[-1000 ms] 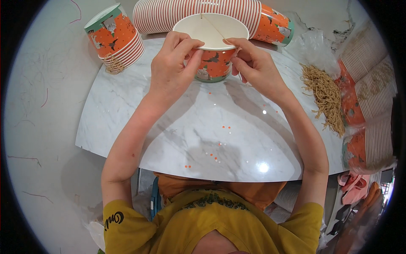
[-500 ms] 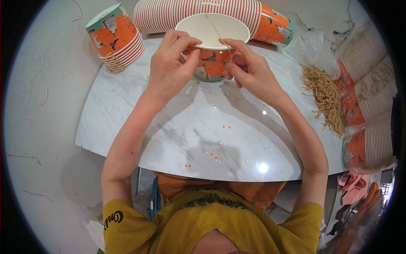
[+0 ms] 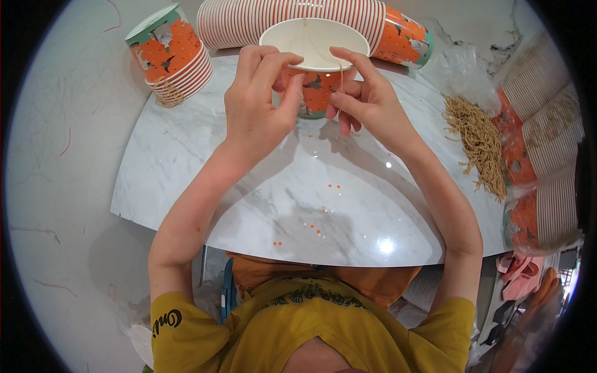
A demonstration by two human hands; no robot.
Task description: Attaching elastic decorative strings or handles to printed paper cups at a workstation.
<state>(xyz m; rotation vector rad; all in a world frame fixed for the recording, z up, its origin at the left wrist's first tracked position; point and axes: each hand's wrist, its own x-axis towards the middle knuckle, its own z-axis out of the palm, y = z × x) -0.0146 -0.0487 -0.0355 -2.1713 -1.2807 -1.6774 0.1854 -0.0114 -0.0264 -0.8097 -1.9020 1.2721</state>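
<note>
A large paper bucket (image 3: 318, 87) with an orange and green animal print and a white inside stands upright at the table's far side, its mouth toward me. My left hand (image 3: 261, 93) grips its near left side, with fingertips on the rim and thumb against the wall. A thin tan cord (image 3: 341, 76) runs from the far rim across the mouth and down over the near right rim. My right hand (image 3: 368, 93) pinches the cord's lower end between thumb and fingers, its index fingertip resting on the rim.
Behind lies a long nested stack of buckets (image 3: 286, 23). A shorter inverted stack (image 3: 163, 53) with cords stands at the left. Right are a heap of tan cords (image 3: 477, 140), clear plastic (image 3: 463, 68) and bagged buckets (image 3: 547, 137). Small orange and white dots dot the marbled table (image 3: 249, 214).
The cord's end now hangs straighter down outside the near rim. My right thumb and fingers have shifted lower, the index has lifted to the rim, and my left thumb has spread from its index finger.
</note>
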